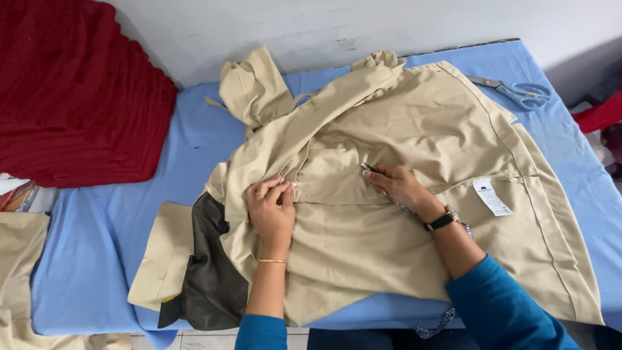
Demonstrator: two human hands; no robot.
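**Two hands on the tan coat**

The coat (414, 214) lies spread out on the blue table (97, 259), and it covers most of the middle. It is tan and smooth, with soft folds and a long seam running across it. It seems to be lying inside out, since a white tag (492, 196) shows on the right part. One sleeve (254, 91) is bunched up near the wall at the back.

Your left hand (272, 207) presses down on the coat. Its fingers are pinched close together on a fold of cloth at the seam. That likely keeps the cloth flat and tight, so it does not slide.

Your right hand (398, 185) rests on the coat a little way to the right, near the same seam. It is curled shut around a small dark tool (368, 167). Only the tip of the tool sticks out, and it points at the cloth between your two hands. What kind of tool it is, you cannot tell.

A dark piece of cloth (210, 272) pokes out from under the coat at the left edge. Scissors (518, 92) lie on the table at the far right, well apart from your hands. A big red cloth (71, 91) sits at the far left. More tan cloth (19, 272) hangs by the near left corner.
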